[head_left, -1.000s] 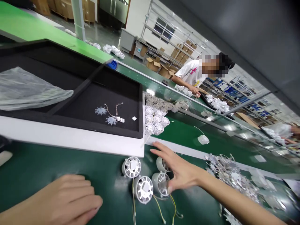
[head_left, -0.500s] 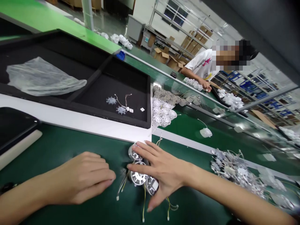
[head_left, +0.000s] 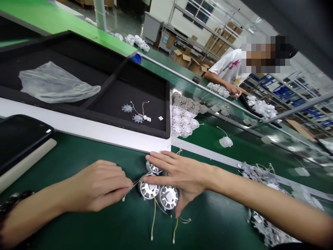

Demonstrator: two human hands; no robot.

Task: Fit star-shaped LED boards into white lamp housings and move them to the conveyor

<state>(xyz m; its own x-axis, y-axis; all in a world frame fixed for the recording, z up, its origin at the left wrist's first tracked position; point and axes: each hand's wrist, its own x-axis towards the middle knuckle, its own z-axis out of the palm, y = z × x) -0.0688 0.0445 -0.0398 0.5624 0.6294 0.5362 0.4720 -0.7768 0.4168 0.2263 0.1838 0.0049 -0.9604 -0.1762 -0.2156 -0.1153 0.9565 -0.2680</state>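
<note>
Your divided tray (head_left: pixel 109 104) sits on a board (head_left: pixel 132 138), with a plastic bag (head_left: pixel 57 83) in its left compartment and two discs (head_left: pixel 137 119) and loose connectors (head_left: pixel 160 118) in its right. Before the tray's near right corner, a group of housings (head_left: pixel 169 198) stands on the bench (head_left: pixel 78 229), partly under your right hand (head_left: pixel 186 175); your left hand (head_left: pixel 101 186) is before its right compartment. Just right of the tray more housings (head_left: pixel 186 120) cluster; well to its right lies a parts pile (head_left: pixel 260 175). Behind it, rightward, is a co-worker (head_left: pixel 226 67).

Factory workshop, co-worker (head_left: pixel 230 67) opposite, heaped parts (head_left: pixel 260 175), cardboard boxes (head_left: pixel 182 59) (some open)
</note>
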